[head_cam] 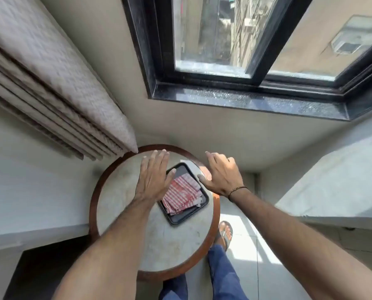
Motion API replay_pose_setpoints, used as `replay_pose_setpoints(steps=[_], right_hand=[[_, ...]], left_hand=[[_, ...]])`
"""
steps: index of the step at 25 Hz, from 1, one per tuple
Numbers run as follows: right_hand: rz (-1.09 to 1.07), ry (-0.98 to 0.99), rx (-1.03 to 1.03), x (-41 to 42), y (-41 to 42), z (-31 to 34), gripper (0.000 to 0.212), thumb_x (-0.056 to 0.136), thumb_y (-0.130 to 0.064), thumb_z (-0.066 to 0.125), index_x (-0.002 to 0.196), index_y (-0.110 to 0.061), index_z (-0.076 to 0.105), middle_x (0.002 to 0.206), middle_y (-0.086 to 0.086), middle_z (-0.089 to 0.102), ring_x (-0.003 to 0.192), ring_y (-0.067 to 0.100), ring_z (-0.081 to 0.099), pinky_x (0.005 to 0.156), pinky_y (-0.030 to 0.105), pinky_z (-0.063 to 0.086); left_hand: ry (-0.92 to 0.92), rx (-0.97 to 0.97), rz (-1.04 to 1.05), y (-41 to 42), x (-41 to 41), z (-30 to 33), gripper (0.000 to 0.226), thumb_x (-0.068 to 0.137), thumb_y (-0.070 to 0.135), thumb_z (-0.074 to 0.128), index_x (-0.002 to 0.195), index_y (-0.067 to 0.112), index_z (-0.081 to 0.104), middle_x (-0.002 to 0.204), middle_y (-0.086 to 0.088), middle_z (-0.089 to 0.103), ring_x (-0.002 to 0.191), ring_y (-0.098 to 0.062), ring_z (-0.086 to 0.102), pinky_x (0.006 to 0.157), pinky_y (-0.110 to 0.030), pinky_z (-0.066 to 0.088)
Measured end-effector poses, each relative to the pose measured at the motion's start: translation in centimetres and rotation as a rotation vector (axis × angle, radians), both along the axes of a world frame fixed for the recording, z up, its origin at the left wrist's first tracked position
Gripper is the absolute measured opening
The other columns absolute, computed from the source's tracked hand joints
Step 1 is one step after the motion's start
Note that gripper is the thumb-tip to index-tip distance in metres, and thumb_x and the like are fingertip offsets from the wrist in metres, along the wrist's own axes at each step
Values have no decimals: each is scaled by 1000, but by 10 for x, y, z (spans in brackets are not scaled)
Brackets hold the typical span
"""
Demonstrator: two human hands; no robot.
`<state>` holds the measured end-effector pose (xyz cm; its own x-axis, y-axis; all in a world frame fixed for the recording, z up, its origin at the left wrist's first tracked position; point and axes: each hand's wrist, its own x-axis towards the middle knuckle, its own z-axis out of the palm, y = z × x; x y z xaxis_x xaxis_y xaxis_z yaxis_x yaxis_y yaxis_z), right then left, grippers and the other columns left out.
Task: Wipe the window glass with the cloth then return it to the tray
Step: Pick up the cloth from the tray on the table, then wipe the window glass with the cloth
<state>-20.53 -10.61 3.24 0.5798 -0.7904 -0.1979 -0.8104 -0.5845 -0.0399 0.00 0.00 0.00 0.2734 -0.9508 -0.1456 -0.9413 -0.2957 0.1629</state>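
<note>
A black-framed window [267, 61] sits beyond the fingers, folded curtains [51, 87] to their left, sunlit floor tiles [245, 241] below.

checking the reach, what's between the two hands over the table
In the head view, the black tray with the red-and-white striped cloth shows in the gap between the left hand and right hand. Both hands are open and empty.
</note>
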Motion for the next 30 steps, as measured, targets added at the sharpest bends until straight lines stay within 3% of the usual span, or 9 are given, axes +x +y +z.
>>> replay_pose_setpoints(steps=[2,5,10,14,18,22,26,28,30], right_hand=[[39,35,228,13,17,-71,56,95,-49,53,137,-10,54,125,12,68,114,34,64,94,45,50],[106,111,337,29,41,-154,41,98,-31,56,133,-10,54,129,14,67,119,36,63,94,45,48],[307,180,158,88,1,-252,51,105,-18,51,153,-10,38,153,11,54,139,31,49,111,48,38],[396,265,78,97,-9,-277,27,110,-19,43,131,-9,57,128,12,66,120,31,56,105,47,40],[253,205,264,77,-6,-239,24,100,-29,57,99,-13,75,114,11,69,111,31,61,91,43,44],[-15,-33,530,52,-12,-150,34,87,-28,65,59,-16,50,77,13,60,78,36,57,67,35,42],[-291,-199,711,39,-42,-48,49,92,-42,66,56,-15,48,65,6,51,67,27,49,55,33,35],[-436,-455,810,27,-62,30,35,90,-39,69,62,-19,61,63,-2,54,61,16,49,49,23,36],[-564,-853,1012,15,-82,91,17,92,-23,74,77,-15,73,70,-1,68,63,15,60,51,18,49]], left_hand=[[69,131,3,15,0,-64,50,107,38,34,149,15,50,150,-7,58,138,-27,51,118,-43,36],[87,256,65,38,-2,-137,35,105,23,36,130,16,60,132,-6,66,125,-27,57,110,-41,39],[-23,335,102,-2,13,-218,31,102,18,48,131,15,58,131,-9,68,126,-30,56,107,-45,39],[-118,412,40,-8,9,-248,33,97,9,55,129,16,62,131,-9,67,124,-30,55,107,-46,36],[2,359,54,8,2,-218,31,97,9,53,123,17,69,129,-7,64,125,-29,51,105,-45,32],[292,182,104,12,4,-137,25,98,12,53,118,20,67,125,0,68,123,-24,57,94,-39,27],[551,28,210,-16,8,-40,22,96,16,57,112,22,71,104,4,75,109,-25,68,92,-39,35],[623,-110,181,-47,13,36,21,95,15,62,112,20,73,99,0,79,102,-27,72,96,-42,49],[741,-248,126,-82,18,94,16,96,11,64,107,18,73,89,1,76,87,-19,72,85,-34,55]])
